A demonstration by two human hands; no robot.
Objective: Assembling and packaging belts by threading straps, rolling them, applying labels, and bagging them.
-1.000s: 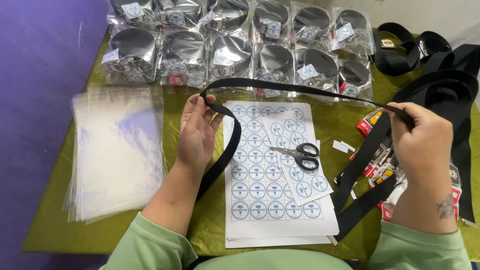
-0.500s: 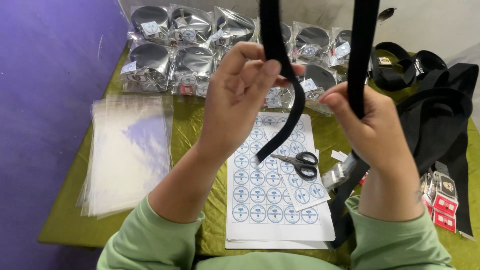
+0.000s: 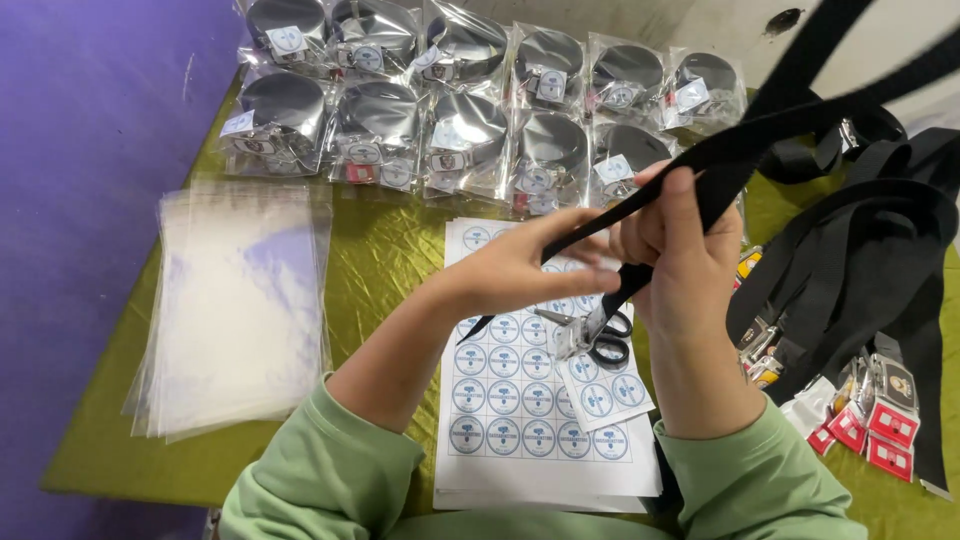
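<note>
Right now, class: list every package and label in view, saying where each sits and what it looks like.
Clear plastic packets holding coiled black belts: two rows at the table's far edge.
Empty clear bags: stacked left.
White sheet of round blue-and-white stickers: centre.
Small red-and-white tags: right, on the belts.

Scissors (image 3: 600,338) on sticker sheet (image 3: 520,410)

The long black woven strap (image 3: 760,140) looks matt and cloth-like. A shiny olive-green satin cloth (image 3: 390,250) covers the bench, creased and glossy. The stack of clear plastic bags (image 3: 240,300) is smooth and glossy; the white paper sticker sheet (image 3: 520,400) is matt.
</note>
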